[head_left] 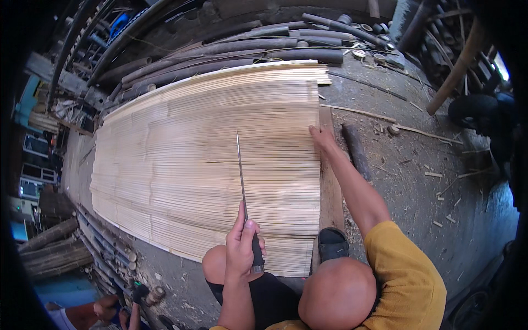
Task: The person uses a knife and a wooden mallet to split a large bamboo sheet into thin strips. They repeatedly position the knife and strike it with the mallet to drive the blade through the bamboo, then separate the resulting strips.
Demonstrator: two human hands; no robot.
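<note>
A wide sheet of pale bamboo slats (181, 137), laid side by side, spreads across the ground in front of me. My left hand (241, 241) is closed round the dark handle of a long-bladed knife (240, 165). Its thin blade points away from me above the slats, seen nearly edge-on. At the sheet's right end, my right hand (322, 137) grips the edge, part of its fingers hidden. A wooden board (328, 187) runs beneath that end, beside my sandalled foot (333, 243).
Bamboo poles (220, 52) are piled beyond the sheet. A short dark pole (356, 153) lies right of the board, among scattered offcuts (433, 174). A leaning post (459, 66) stands at far right. Another person (93, 316) is at lower left, near more bamboo (55, 250).
</note>
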